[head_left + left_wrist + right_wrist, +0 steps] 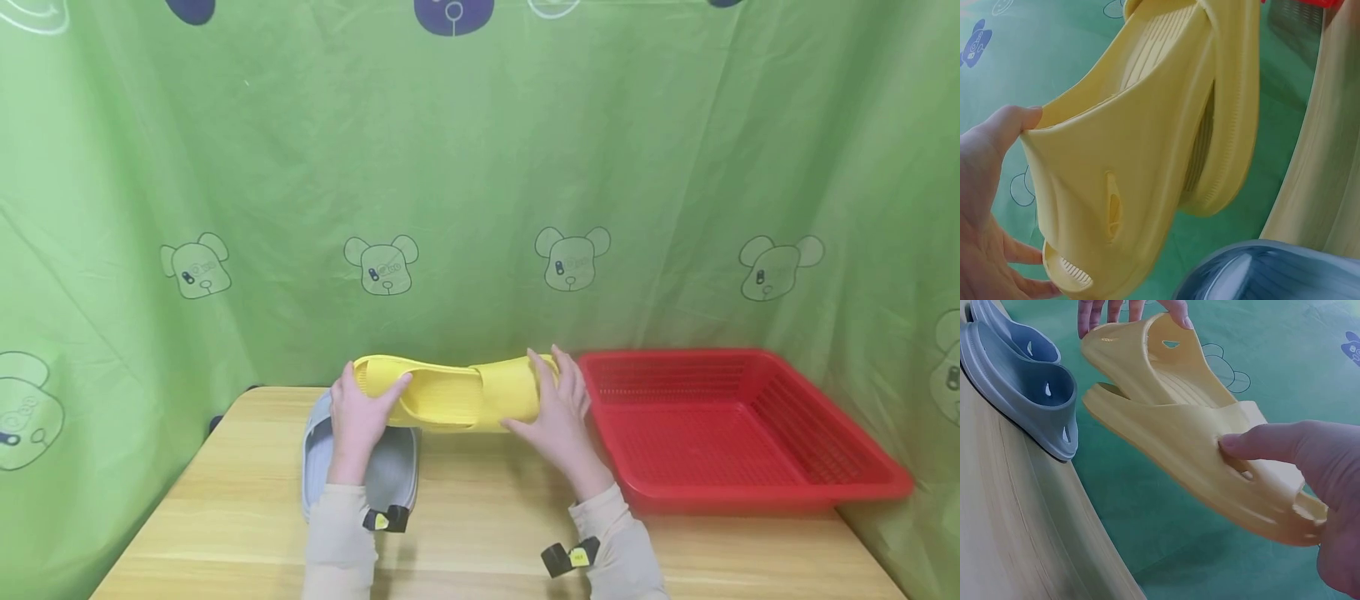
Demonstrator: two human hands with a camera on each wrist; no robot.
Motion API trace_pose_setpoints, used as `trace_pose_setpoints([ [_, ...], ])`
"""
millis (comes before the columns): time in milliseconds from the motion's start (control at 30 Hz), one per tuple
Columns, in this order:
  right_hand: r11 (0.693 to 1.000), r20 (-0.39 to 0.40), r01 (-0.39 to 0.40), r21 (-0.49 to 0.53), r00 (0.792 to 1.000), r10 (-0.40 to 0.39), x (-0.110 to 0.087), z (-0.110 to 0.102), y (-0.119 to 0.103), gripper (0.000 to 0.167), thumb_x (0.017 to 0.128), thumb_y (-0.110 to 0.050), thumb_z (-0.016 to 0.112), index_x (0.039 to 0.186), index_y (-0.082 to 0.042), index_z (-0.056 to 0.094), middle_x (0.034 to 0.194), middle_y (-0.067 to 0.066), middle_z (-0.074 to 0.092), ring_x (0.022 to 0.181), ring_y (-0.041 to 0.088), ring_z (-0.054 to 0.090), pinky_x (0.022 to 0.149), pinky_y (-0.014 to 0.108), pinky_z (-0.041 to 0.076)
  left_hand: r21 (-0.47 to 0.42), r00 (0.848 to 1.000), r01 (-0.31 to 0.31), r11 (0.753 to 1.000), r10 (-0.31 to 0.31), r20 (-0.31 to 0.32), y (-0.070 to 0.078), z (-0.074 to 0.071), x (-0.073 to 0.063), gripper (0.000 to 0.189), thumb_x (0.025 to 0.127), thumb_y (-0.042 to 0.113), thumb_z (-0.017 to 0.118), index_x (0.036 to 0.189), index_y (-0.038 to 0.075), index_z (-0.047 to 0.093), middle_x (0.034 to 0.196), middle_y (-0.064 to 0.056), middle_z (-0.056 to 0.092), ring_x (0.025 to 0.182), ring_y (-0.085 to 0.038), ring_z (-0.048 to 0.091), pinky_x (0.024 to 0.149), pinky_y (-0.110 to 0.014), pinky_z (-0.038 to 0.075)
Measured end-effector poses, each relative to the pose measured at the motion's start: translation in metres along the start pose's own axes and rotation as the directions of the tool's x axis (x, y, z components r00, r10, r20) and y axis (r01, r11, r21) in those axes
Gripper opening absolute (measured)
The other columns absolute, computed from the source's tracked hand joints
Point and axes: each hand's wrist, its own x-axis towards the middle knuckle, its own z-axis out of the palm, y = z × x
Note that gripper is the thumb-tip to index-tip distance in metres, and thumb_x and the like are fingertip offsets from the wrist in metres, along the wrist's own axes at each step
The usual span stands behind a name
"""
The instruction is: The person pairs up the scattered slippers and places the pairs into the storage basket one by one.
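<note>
A pair of yellow slippers [510, 392] is held above the table, fitted together with their toes pointing opposite ways. My left hand [362, 417] grips the toe end of one yellow slipper [1141, 156], its thumb on the edge of the strap. At the other end my right hand [561, 417] holds the second yellow slipper [1179, 437], with the thumb pressed on the strap near a cutout. Below my left hand and wrist lies a pair of grey-blue slippers [393, 467], partly covered by that arm. Both of them show in the right wrist view.
A red plastic basket [705, 442] with slatted sides stands on the right of the wooden table [225, 500]. Behind everything hangs a green curtain [465, 167] printed with bear heads.
</note>
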Motion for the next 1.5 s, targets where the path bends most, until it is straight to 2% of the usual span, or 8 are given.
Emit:
trace_pose_setpoints([
  [233, 0.996, 0.105, 0.04, -0.086, 0.994, -0.031, -0.0012, 0.0008, 0.0031, 0.112, 0.06, -0.036, 0.091, 0.153, -0.025, 0.029, 0.163, 0.012, 0.004, 0.149, 0.04, 0.0, 0.115, 0.071, 0.005, 0.038, 0.999, -0.005, 0.999, 0.003, 0.05, 0.0011, -0.0031, -0.0002, 0.121, 0.07, 0.074, 0.068, 0.156, 0.008, 0.014, 0.156, -0.027, 0.021, 0.141, -0.047, 0.027, 0.115, -0.061, 0.028],
  [567, 0.986, 0.167, 0.082, -0.146, 0.984, -0.057, -0.0011, 0.0028, 0.0049, 0.111, 0.059, -0.038, 0.091, 0.152, -0.024, 0.032, 0.162, 0.014, 0.011, 0.15, 0.04, -0.002, 0.115, 0.071, 0.006, 0.058, 0.998, -0.038, 0.998, 0.035, 0.053, -0.0017, -0.0012, 0.0018, 0.123, 0.067, 0.076, 0.07, 0.156, 0.01, 0.015, 0.156, -0.026, 0.023, 0.14, -0.048, 0.029, 0.113, -0.063, 0.03],
  [833, 0.971, 0.192, 0.125, -0.205, 0.978, -0.085, -0.0025, 0.0033, 0.0056, 0.112, 0.058, -0.044, 0.091, 0.151, -0.022, 0.034, 0.16, 0.016, 0.017, 0.149, 0.041, 0.002, 0.116, 0.069, 0.007, 0.07, 0.997, -0.043, 0.997, 0.038, 0.066, -0.001, -0.0027, 0.0012, 0.126, 0.066, 0.079, 0.068, 0.156, 0.01, 0.015, 0.157, -0.026, 0.022, 0.141, -0.048, 0.028, 0.113, -0.064, 0.029],
  [1500, 0.966, 0.186, 0.144, -0.213, 0.977, -0.105, -0.0038, 0.0045, 0.0076, 0.103, 0.055, -0.042, 0.092, 0.143, -0.016, 0.044, 0.153, 0.018, 0.032, 0.147, 0.041, 0.013, 0.117, 0.066, 0.011, 0.056, 0.995, -0.087, 0.995, 0.084, 0.045, -0.0036, -0.002, 0.0013, 0.123, 0.066, 0.076, 0.071, 0.156, 0.011, 0.017, 0.157, -0.024, 0.022, 0.141, -0.045, 0.028, 0.114, -0.062, 0.03],
])
